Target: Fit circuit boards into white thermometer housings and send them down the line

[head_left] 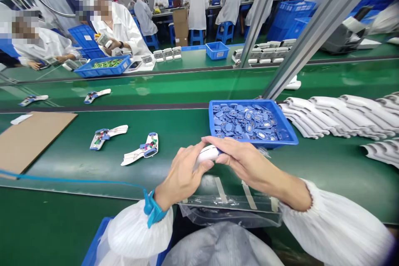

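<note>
**White casing held in both hands at the near edge of the blue tray**

White casing [207,153]: a small, rounded plastic piece, held clear of the surface [77,162], directly in front of the near rim of the blue tray [211,121].

Hands:
- The left hand [182,174] closes on the casing's near end, with the thumb on top.
- The right hand [246,162] wraps its far end from above, with the fingers laid along the casing. This covers much of it, so its full shape cannot be told.
- A grip at both ends appears to keep the piece steady and level.

Items around the tray:
- Inside: a heap of small blue parts [246,122], within short reach of either hand.
- To its right: white shells [336,112] laid in overlapping rows, apparently so that each can be lifted singly.
- To its left: two partly built pieces [141,149] [107,135] lying flat and apart, and further left a cardboard sheet [31,137].
- In front of it, below the hands: a clear bag [230,210] taped open at the edge of the surface.
- A blue strap [152,208] circles the left wrist, and its cord trails away to the left.
- Beyond the tray, people in white coats work at other benches.
</note>
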The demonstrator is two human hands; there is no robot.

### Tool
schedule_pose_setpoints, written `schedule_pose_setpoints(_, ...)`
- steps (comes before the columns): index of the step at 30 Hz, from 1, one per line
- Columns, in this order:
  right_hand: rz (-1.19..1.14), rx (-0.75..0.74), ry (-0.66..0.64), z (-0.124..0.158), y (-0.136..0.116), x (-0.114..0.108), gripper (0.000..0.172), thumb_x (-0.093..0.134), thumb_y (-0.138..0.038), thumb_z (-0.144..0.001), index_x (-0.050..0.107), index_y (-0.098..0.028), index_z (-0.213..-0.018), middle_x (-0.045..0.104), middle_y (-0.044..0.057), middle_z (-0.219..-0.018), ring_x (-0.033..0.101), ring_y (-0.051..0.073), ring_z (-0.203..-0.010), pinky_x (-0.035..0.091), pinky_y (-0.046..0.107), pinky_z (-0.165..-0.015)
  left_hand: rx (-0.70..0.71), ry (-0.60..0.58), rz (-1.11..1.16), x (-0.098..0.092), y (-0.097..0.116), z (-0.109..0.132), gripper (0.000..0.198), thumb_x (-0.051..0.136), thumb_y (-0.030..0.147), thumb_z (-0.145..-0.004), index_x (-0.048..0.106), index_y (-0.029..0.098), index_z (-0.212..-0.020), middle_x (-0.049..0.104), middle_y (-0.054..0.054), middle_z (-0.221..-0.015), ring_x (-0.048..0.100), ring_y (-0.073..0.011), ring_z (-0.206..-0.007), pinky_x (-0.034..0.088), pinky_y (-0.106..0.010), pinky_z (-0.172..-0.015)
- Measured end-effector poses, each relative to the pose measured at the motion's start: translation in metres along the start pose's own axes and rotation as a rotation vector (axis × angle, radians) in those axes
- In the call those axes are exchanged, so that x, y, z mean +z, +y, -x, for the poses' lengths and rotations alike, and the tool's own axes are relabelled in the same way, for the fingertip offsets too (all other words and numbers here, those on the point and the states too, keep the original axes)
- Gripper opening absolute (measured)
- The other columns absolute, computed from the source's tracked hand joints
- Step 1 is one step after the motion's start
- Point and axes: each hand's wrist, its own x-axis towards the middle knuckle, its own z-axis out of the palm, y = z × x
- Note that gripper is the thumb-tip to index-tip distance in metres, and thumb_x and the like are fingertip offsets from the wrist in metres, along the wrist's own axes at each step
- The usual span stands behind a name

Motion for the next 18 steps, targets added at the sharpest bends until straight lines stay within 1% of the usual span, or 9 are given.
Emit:
schedule_pose_setpoints(4,0.155,0.033,0.120,0.007,-0.001,0.019,0.027,0.045,-0.026,-0.104,0.061,-0.019,-0.124,0.072,0.009,-0.118,0.067,0.022,-0.106,0.055,0.040,-0.092,0.039,0.186,-0.134,0.016,-0.003,-0.004,0.024,0.051,0.035,-0.101,0.065,0.018,-0.111,0.073,-0.008,-0.103,0.064,-0.0233,-0.090,0.040,-0.038,-0.083)
schedule_pose_setpoints(6,0.172,0.093,0.178,0.013,-0.003,0.025,0.024,0.042,-0.023,-0.104,0.061,-0.019,-0.118,0.072,0.007,-0.109,0.067,0.020,-0.099,0.055,0.036,-0.085,0.050,0.195,-0.207,0.021,-0.002,-0.004,0.022,0.052,0.035,-0.099,0.066,0.018,-0.102,0.072,-0.006,-0.089,0.063,-0.0223,-0.081,0.038,-0.038,-0.078)
schedule_pose_setpoints(8,0.154,0.181,0.197,0.020,-0.005,0.026,0.022,0.041,-0.023,-0.105,0.060,-0.021,-0.116,0.072,0.005,-0.106,0.067,0.018,-0.092,0.053,0.031,-0.078,0.051,0.189,-0.206,0.024,-0.001,-0.003,0.022,0.051,0.036,-0.100,0.066,0.021,-0.102,0.071,-0.004,-0.088,0.061,-0.0214,-0.082,0.038,-0.036,-0.077)
schedule_pose_setpoints(9,0.142,0.222,0.192,0.024,-0.007,0.026,0.020,0.042,-0.024,-0.105,0.060,-0.022,-0.115,0.071,0.004,-0.104,0.067,0.016,-0.088,0.053,0.029,-0.075,0.013,0.233,-0.177,0.026,-0.001,-0.002,0.023,0.049,0.036,-0.101,0.066,0.021,-0.098,0.070,-0.004,-0.087,0.060,-0.0205,-0.082,0.038,-0.035,-0.077)
schedule_pose_setpoints(11,0.132,0.287,0.164,0.031,-0.010,0.026,0.019,0.043,-0.028,-0.105,0.059,-0.023,-0.114,0.071,0.002,-0.099,0.066,0.015,-0.081,0.050,0.027,-0.069,-0.141,0.399,-0.116,0.034,-0.003,-0.001,0.030,0.047,0.038,-0.102,0.061,0.020,-0.081,0.065,-0.003,-0.078,0.057,-0.0177,-0.076,0.037,-0.031,-0.071)
schedule_pose_setpoints(13,0.138,0.334,0.122,0.036,-0.015,0.028,0.019,0.046,-0.032,-0.104,0.059,-0.024,-0.114,0.070,0.001,-0.096,0.065,0.015,-0.075,0.048,0.027,-0.065,-0.302,0.556,-0.111,0.044,-0.008,-0.002,0.042,0.049,0.041,-0.100,0.047,0.020,-0.063,0.054,0.000,-0.062,0.048,-0.0139,-0.060,0.032,-0.030,-0.062)
schedule_pose_setpoints(14,0.149,0.350,0.114,0.039,-0.017,0.030,0.021,0.046,-0.035,-0.104,0.060,-0.023,-0.114,0.070,0.002,-0.095,0.065,0.016,-0.075,0.048,0.028,-0.064,-0.333,0.589,-0.130,0.048,-0.011,-0.004,0.047,0.051,0.041,-0.099,0.040,0.020,-0.058,0.048,0.002,-0.055,0.042,-0.0124,-0.054,0.029,-0.030,-0.058)
schedule_pose_setpoints(16,0.160,0.367,0.137,0.042,-0.022,0.035,0.026,0.046,-0.038,-0.103,0.061,-0.021,-0.116,0.070,0.005,-0.096,0.066,0.019,-0.077,0.047,0.030,-0.064,-0.296,0.583,-0.176,0.051,-0.017,-0.009,0.050,0.051,0.037,-0.097,0.034,0.019,-0.054,0.041,0.003,-0.050,0.034,-0.0108,-0.049,0.025,-0.031,-0.056)
schedule_pose_setpoints(18,0.128,0.386,0.169,0.044,-0.026,0.042,0.030,0.044,-0.041,-0.102,0.062,-0.020,-0.114,0.070,0.006,-0.096,0.065,0.020,-0.077,0.047,0.031,-0.065,-0.233,0.520,-0.210,0.045,-0.021,-0.013,0.050,0.050,0.034,-0.096,0.034,0.019,-0.051,0.039,0.003,-0.048,0.032,-0.0104,-0.048,0.024,-0.031,-0.055)
